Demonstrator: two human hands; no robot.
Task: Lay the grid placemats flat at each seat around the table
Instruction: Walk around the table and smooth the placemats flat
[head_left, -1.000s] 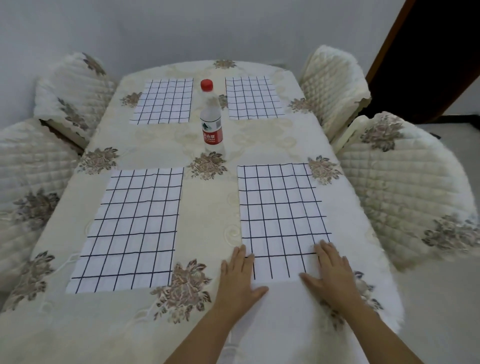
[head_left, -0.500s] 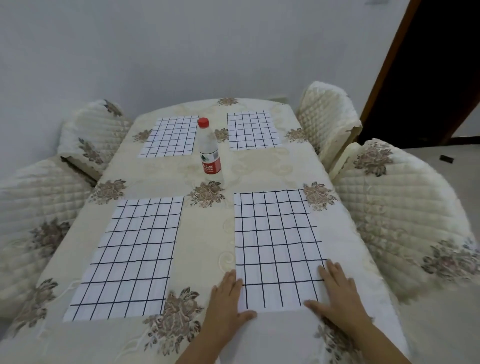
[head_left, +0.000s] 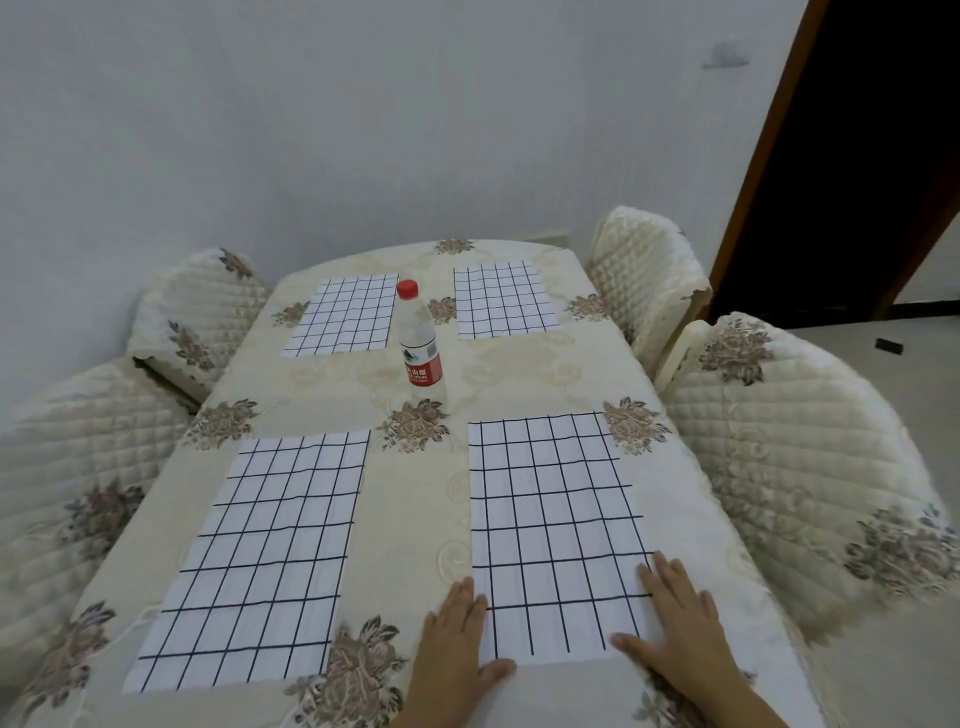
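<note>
At the near edge of the tabletop, both hands lie flat, fingers straight. The left hand touches the left near corner of the 5 o'clock placemat; the right hand presses its right near corner. The 7 o'clock placemat, 11 o'clock placemat and 1 o'clock placemat lie flat around an upright water bottle.

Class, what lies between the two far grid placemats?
In the head view, an embroidered flower motif lies between the far left placemat and far right placemat; a red-capped water bottle stands upright just nearer.
</note>
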